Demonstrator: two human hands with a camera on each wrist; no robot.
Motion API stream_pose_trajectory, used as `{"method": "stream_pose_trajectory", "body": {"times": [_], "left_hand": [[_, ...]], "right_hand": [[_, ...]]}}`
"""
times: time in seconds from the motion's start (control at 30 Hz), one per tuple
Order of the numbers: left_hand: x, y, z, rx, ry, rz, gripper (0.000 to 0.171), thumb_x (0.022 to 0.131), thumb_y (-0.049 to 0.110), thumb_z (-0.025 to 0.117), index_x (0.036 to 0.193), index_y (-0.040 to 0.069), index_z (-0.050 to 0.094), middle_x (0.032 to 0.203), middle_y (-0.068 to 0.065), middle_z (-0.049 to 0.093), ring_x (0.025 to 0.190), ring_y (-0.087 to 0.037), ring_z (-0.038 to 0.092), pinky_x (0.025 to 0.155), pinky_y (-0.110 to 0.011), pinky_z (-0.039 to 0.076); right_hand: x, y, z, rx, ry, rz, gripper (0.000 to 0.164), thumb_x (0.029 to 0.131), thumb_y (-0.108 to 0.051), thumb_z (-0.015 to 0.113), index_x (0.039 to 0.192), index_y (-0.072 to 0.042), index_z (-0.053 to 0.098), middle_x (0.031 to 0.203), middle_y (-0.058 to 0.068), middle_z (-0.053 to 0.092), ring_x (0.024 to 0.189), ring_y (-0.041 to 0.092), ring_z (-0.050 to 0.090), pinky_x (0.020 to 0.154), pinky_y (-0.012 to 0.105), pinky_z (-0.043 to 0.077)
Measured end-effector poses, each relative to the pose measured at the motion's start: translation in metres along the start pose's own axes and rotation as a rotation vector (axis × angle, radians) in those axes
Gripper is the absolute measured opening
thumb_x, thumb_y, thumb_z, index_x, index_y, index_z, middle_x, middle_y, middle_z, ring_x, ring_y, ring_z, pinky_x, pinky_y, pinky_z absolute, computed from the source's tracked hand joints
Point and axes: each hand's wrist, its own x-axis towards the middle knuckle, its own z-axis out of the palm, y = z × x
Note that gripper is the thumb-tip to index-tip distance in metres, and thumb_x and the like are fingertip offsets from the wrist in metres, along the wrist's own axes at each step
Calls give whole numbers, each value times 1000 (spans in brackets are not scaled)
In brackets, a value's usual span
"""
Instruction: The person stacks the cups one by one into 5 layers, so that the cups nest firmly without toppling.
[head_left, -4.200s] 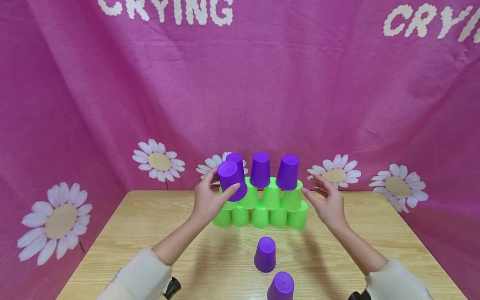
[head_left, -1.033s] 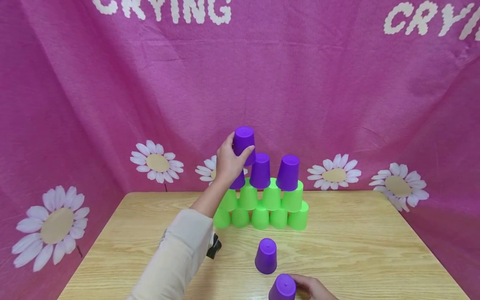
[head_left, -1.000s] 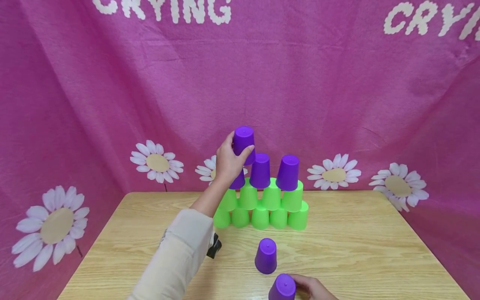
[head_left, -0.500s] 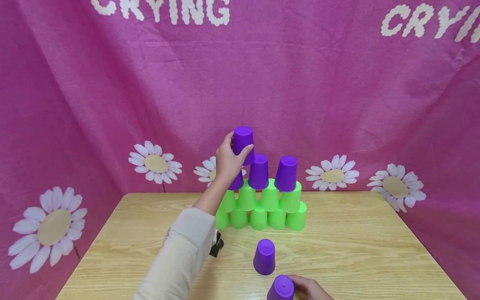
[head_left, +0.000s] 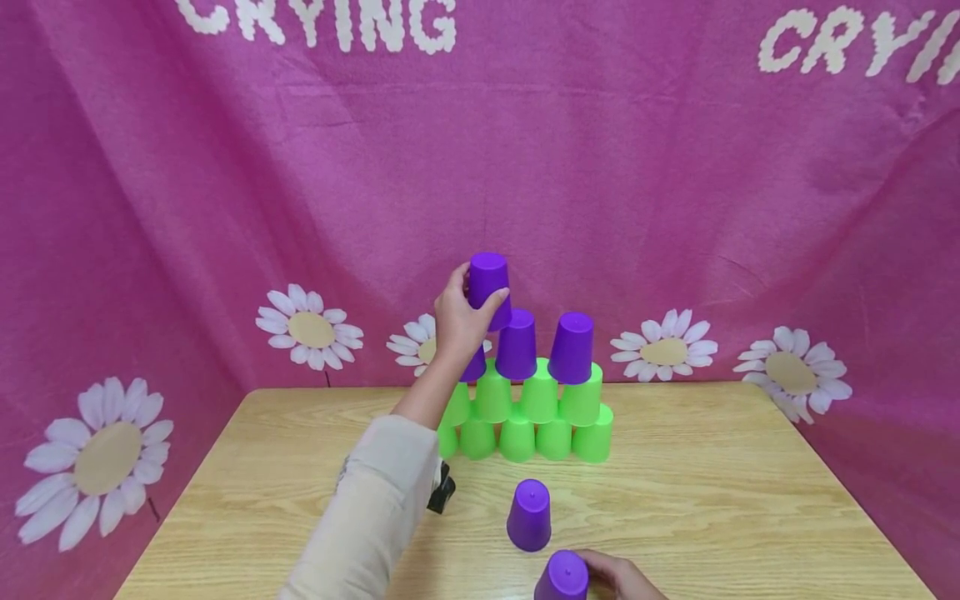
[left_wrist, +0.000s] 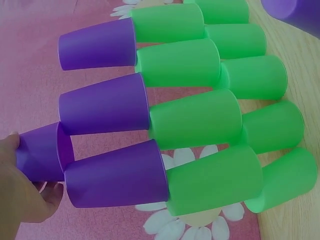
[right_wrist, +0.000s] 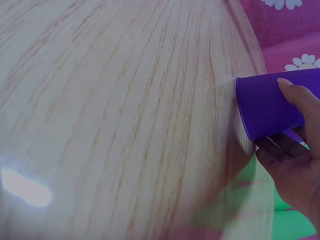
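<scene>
My left hand grips an upside-down purple cup between thumb and fingers. In the left wrist view this cup is right at the tops of two neighbouring purple cups, the left one and the middle one. These, with a right one, form the row standing on two rows of upside-down green cups. At the front, my right hand holds another purple cup by its side. The right wrist view shows the thumb and fingers around that cup.
One more purple cup stands upside down on the wooden table, between the pyramid and my right hand. Behind the table hangs a pink cloth with daisies and white lettering. My left sleeve crosses the table's left half.
Since the oldest frame, my left hand has raised its cup onto the purple row's left side. My right hand has left the pyramid for the nearest cup. Both have barely moved during the last second.
</scene>
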Motion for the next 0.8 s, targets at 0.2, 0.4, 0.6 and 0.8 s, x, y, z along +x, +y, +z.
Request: {"method": "stream_pose_trajectory", "body": {"times": [0.2,0.4,0.6,0.8], "left_hand": [[-1,5,-3,5,-30,-36,59,78,19,74,129,2,49,116,-19,63,106,-31,61,92,-41,50],[-4,3,-4,22,-29,-6,67,75,23,77,132,3,47,118,-17,61,108,-30,59,93,-42,48],[-8,0,-7,33,21,49,70,76,28,76,133,2,45,132,-16,52,123,-30,48,104,-44,39],[-22,0,-13,-39,107,119,62,76,25,75,129,3,51,135,-15,49,127,-29,45,105,-48,34]], "right_hand": [[-1,3,1,-114,35,-87,48,79,3,64,125,9,49,125,-8,58,115,-1,52,94,20,45],[-2,3,0,-94,37,-94,50,78,3,65,126,6,48,123,-8,59,114,-1,53,94,20,46],[-3,-9,-6,4,63,42,51,80,-1,67,128,3,48,119,-14,60,110,-2,54,92,18,44],[-1,-26,-15,-39,147,-11,48,81,0,66,124,10,47,118,-19,58,109,-5,53,91,15,44]]}}
